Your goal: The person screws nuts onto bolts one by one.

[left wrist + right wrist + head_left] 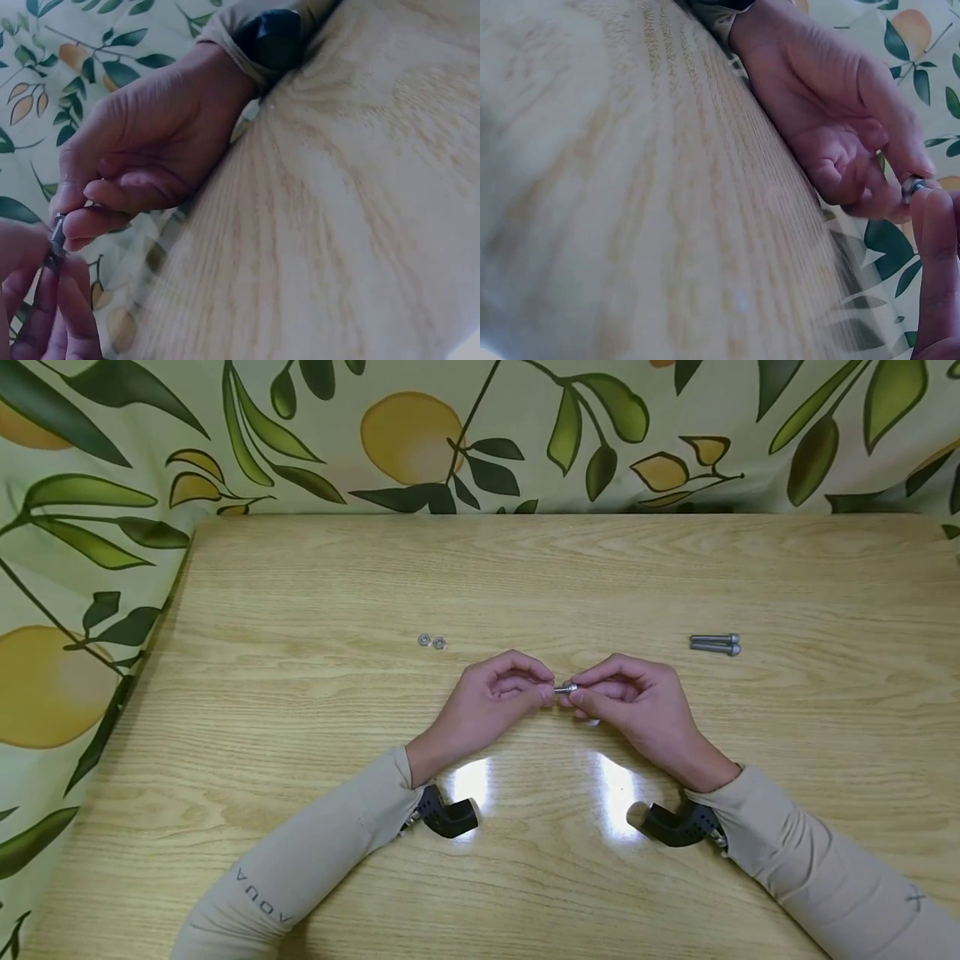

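Observation:
Between the two hands, above the middle of the table, is a small metal bolt (562, 690), its bare shaft showing between the fingertips. My left hand (491, 706) pinches one end of it with thumb and fingers, which hide that end. On the other side my right hand (637, 706) pinches a metal nut (573, 687) around the bolt. The nut (910, 187) shows a round edge at the right fingertips in the right wrist view. In the left wrist view the bolt's shaft (57, 234) runs from the left fingertips toward the right fingers.
Two loose nuts (432, 642) lie beyond the left hand. Two bolts (715, 644) lie side by side beyond the right hand. The wooden table (300, 610) meets a leaf-and-fruit patterned cloth (525, 410) at its back and left edges. Both wrists wear black cameras (448, 814).

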`<control>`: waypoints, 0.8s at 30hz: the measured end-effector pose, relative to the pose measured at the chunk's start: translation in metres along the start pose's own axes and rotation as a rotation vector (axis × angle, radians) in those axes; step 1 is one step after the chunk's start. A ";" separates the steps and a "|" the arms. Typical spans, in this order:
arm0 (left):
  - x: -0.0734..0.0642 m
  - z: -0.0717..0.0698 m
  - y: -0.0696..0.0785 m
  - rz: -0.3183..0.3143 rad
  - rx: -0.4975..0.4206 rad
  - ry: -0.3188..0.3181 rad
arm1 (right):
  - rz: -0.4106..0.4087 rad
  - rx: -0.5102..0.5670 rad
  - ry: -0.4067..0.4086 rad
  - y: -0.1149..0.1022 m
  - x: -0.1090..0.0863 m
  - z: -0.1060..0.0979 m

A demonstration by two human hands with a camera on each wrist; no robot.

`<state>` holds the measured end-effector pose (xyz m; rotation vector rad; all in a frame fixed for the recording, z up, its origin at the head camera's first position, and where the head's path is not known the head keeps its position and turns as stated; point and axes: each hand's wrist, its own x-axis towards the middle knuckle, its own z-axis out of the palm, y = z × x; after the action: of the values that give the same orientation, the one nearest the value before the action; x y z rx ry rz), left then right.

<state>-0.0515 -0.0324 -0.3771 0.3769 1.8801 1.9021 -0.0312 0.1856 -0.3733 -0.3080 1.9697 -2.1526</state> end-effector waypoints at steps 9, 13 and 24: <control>0.000 0.000 0.002 -0.024 0.021 -0.009 | 0.003 -0.010 0.006 0.001 0.001 -0.001; 0.000 0.000 0.003 -0.036 0.023 -0.014 | 0.007 -0.006 0.007 0.000 0.000 -0.001; 0.000 -0.001 0.000 -0.025 0.008 -0.012 | 0.014 -0.035 0.003 0.001 0.000 -0.002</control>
<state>-0.0516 -0.0334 -0.3769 0.3654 1.8761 1.8731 -0.0321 0.1869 -0.3747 -0.2959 2.0070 -2.1131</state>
